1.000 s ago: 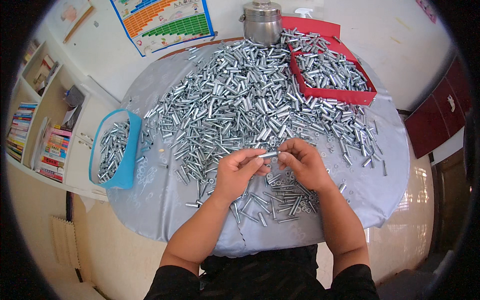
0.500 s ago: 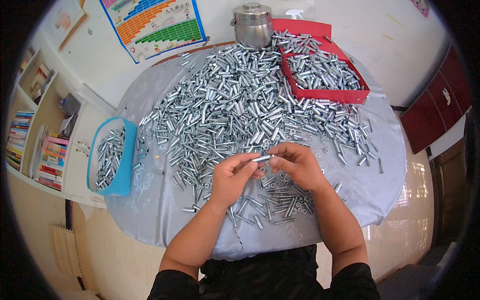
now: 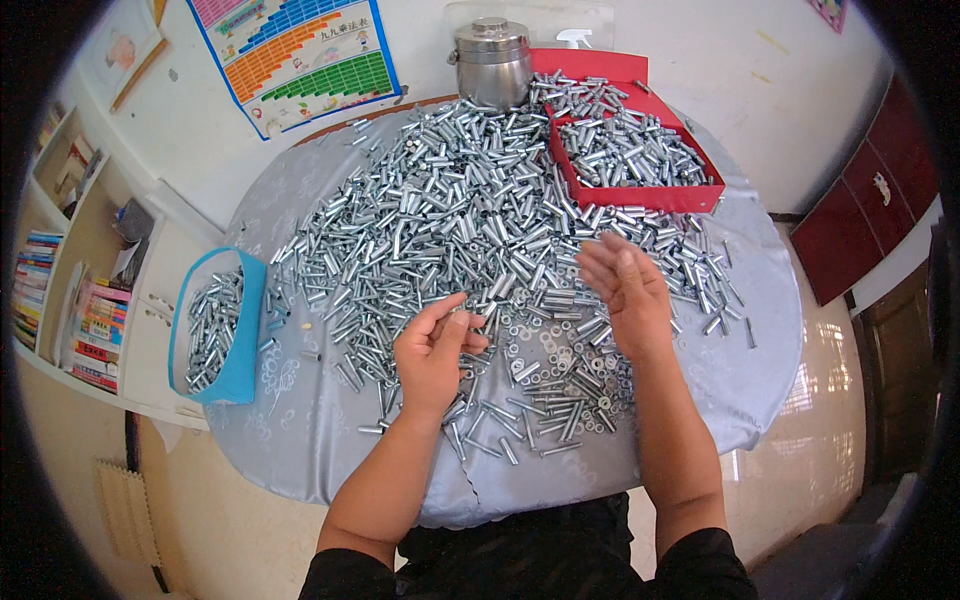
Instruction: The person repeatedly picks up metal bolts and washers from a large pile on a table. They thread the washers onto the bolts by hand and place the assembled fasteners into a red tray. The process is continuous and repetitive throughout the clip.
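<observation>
My left hand hovers over the near part of the metal pile, its fingers loosely bent and apart. I make out nothing held in it. My right hand is raised over the right of the pile, fingers stretched out, nothing visible in its grasp. Around both hands lies a large heap of silvery metal sleeve anchor bolts. Between the hands are many loose washers. Closer to me lies a small group of bolts and sleeves.
A red box full of bolts stands at the back right, beside a lidded steel pot. At the left edge sits a blue fabric bin with more metal pieces. A silver-grey cloth covers the round table. Bookshelves stand left.
The hands were together around a metal sleeve bolt; now they are apart and it no longer shows between them. My right hand has moved up and right and opened; my left has dropped slightly.
</observation>
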Demonstrator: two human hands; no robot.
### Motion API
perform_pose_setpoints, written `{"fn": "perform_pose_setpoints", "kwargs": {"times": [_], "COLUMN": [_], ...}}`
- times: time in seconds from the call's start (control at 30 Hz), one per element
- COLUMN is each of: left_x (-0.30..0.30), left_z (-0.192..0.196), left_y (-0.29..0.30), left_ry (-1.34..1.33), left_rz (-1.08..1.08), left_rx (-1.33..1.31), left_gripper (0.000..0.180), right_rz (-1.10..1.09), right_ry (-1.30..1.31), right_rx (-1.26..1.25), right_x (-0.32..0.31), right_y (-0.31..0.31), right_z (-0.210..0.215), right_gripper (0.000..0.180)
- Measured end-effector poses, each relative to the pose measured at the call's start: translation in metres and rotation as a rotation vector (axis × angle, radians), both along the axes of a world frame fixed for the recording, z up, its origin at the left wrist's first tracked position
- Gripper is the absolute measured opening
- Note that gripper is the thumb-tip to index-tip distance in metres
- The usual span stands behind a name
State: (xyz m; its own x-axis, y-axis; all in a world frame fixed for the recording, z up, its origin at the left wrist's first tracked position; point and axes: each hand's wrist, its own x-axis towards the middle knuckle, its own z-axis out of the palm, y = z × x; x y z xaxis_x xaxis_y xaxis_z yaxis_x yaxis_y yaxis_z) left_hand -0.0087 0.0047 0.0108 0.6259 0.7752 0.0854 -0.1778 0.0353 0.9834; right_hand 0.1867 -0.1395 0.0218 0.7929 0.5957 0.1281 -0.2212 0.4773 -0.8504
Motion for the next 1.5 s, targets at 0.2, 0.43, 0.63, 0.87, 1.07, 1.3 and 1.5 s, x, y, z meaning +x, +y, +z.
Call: {"fn": "perform_pose_setpoints", "kwargs": {"times": [0.2, 0.43, 0.63, 0.87, 1.07, 1.3, 1.5], "left_x": [-0.001, -0.006, -0.009, -0.013, -0.013, -0.013, -0.005], "left_z": [0.000, 0.003, -0.002, 0.002, 0.001, 0.000, 0.000], "left_y": [0.003, 0.025, 0.032, 0.025, 0.020, 0.018, 0.016], "left_ry": [-0.040, -0.155, 0.035, 0.518, 0.586, 0.547, 0.354], "left_rz": [0.080, 0.285, 0.234, -0.015, -0.033, -0.060, -0.001], "left_rx": [0.007, -0.026, 0.214, 0.993, 1.105, 1.096, 1.090], "left_gripper": [0.022, 0.020, 0.013, 0.018, 0.014, 0.012, 0.014], "right_rz": [0.101, 0.023, 0.056, 0.008, -0.184, -0.124, -0.113], "right_ry": [-0.172, -0.108, -0.215, -0.275, -0.729, -1.393, -1.266], "right_rx": [-0.211, -0.300, -0.362, -0.455, -0.654, -0.709, -0.721], "right_x": [-0.009, -0.010, -0.012, -0.012, -0.016, -0.027, -0.034], "right_y": [-0.001, 0.001, 0.004, 0.004, 0.004, 0.019, 0.022], "right_z": [-0.005, -0.006, -0.009, -0.009, -0.011, -0.016, -0.013], "right_gripper": [0.027, 0.020, 0.019, 0.016, 0.011, 0.014, 0.016]}}
